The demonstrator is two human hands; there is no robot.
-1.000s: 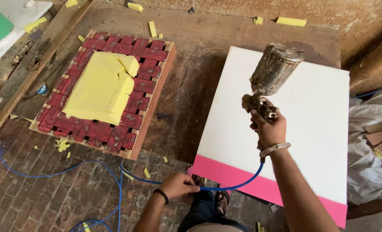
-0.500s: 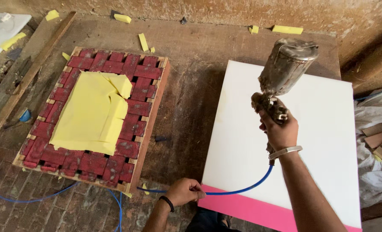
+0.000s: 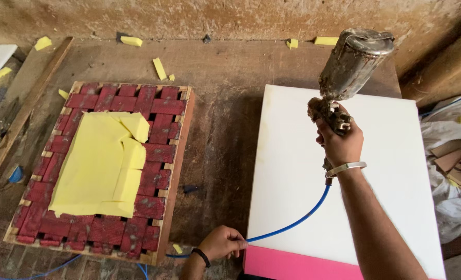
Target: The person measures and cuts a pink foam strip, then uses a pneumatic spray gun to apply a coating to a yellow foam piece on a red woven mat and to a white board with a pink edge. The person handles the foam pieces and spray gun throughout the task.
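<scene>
A person's right hand (image 3: pixel 340 144) grips the handle of a grimy metal spray gun (image 3: pixel 348 78), cup tilted toward 1 o'clock, held above a white foam board (image 3: pixel 396 171) w/ a pink edge (image 3: pixel 292 265) at its 6 o'clock side. A silver bangle (image 3: pixel 345 168) sits on that wrist. A blue hose (image 3: pixel 292 223) runs from the gun's base toward 7 o'clock, across the board, into the left hand (image 3: pixel 221 242), which pinches it just off the board's lower-left corner; a dark band (image 3: pixel 201 256) circles that wrist. At 9 o'clock from the board, apart from it, lies a wooden frame (image 3: pixel 174 171) laced w/ red webbing (image 3: pixel 158 106); yellow foam pieces (image 3: pixel 93 166) rest on top. Both sit on a worn brown surface (image 3: pixel 222 129). Yellow foam scraps (image 3: pixel 159 68) dot the 12 o'clock area near a rough wall (image 3: pixel 215 18). A wood plank (image 3: pixel 25 111) lies at far 9 o'clock; crumpled white sheeting (image 3: pixel 450 135) at 3 o'clock.
</scene>
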